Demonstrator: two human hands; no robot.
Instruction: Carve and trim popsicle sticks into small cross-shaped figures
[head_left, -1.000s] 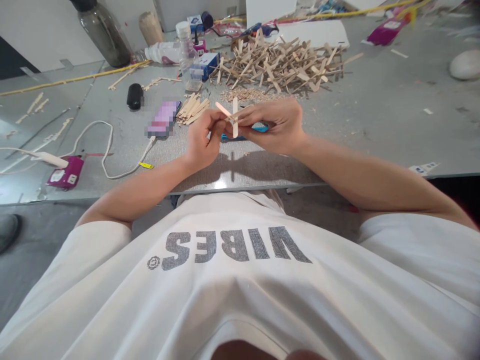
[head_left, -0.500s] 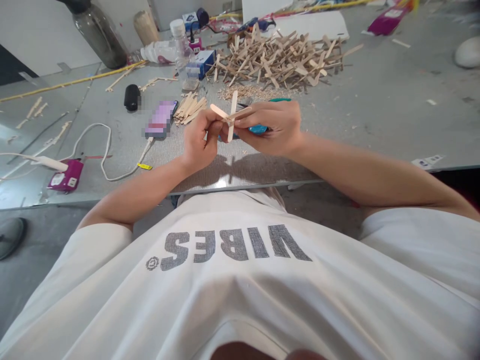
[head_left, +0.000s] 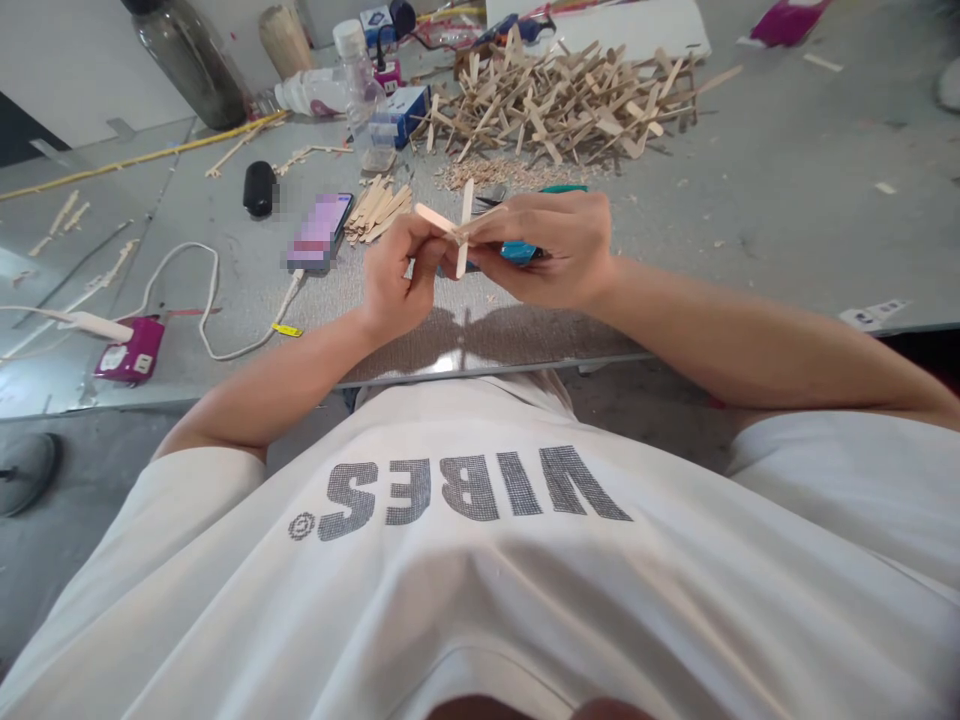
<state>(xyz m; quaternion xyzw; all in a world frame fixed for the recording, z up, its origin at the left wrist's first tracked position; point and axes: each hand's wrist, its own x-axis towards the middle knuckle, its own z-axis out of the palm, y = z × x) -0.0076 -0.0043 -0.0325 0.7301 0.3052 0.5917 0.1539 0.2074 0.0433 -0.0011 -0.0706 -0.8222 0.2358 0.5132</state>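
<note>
Both hands are up over the grey table (head_left: pixel 750 220), pinching a small cross of flat wooden sticks (head_left: pixel 459 222). My left hand (head_left: pixel 397 280) is closed, its fingertips on the left arm of the cross. From the other side my right hand (head_left: pixel 555 250) is closed on the cross, and a blue and green handled tool (head_left: pixel 519 252) shows under its fingers. A short stack of loose sticks (head_left: pixel 379 208) lies just behind my left hand. Farther back sits a big heap of glued stick crosses (head_left: pixel 562 100).
A phone (head_left: pixel 319 232) on a white cable (head_left: pixel 210 300) lies left of my hands, with a magenta plug block (head_left: pixel 127 358) farther left. Bottles (head_left: pixel 360 80), a dark jar (head_left: pixel 187 60), a black cylinder (head_left: pixel 259 188) and a blue box (head_left: pixel 405 115) stand at the back left. Sawdust (head_left: pixel 487 172) is scattered near the heap.
The hands and stick cross keep nearly the same pose. The view has tilted, so the table items sit slightly higher in frame, and the blue tool shows more under my right hand.
</note>
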